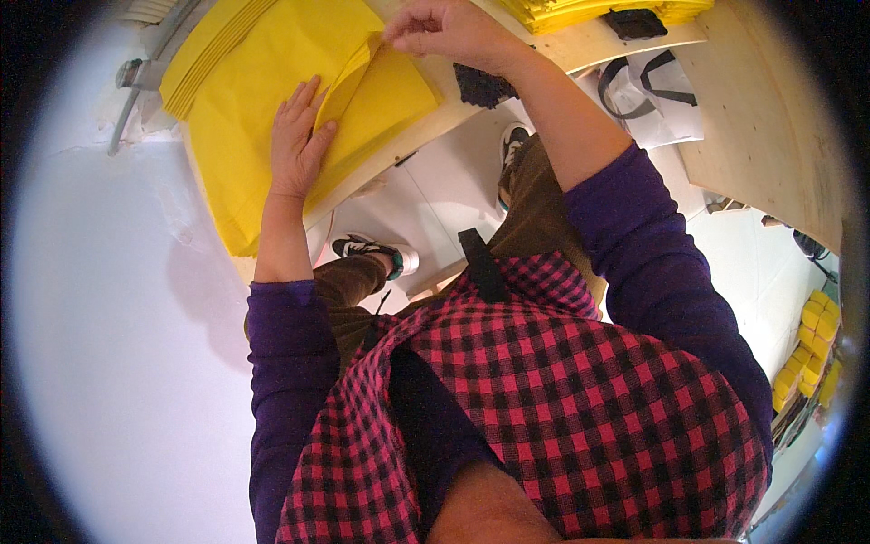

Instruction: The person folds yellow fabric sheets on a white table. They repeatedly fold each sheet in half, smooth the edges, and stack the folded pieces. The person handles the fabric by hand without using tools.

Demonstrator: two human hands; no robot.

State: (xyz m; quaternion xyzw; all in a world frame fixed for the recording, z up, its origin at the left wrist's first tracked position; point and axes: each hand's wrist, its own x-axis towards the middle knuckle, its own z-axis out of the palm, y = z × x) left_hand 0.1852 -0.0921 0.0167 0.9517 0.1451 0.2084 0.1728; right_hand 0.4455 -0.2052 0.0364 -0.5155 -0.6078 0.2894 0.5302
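Observation:
A large yellow sheet of thin cloth-like material (272, 72) lies folded on a pale wooden table (362, 172). My left hand (297, 147) rests flat on it, fingers stretched out beside a raised fold. That fold's upper end (358, 68) meets the fingertips of my right hand (453, 34), which are pinched together on its edge. To the left, a pleated stack of yellow layers (213, 54) lies along the sheet's far side.
Small black pieces (483, 86) sit on the table right of the sheet; a black item (636, 24) rests by another yellow stack (589, 11). Below hangs a white bag with black handles (666, 104). Yellow bundles (807, 354) are at far right; a white wall (118, 317) is left.

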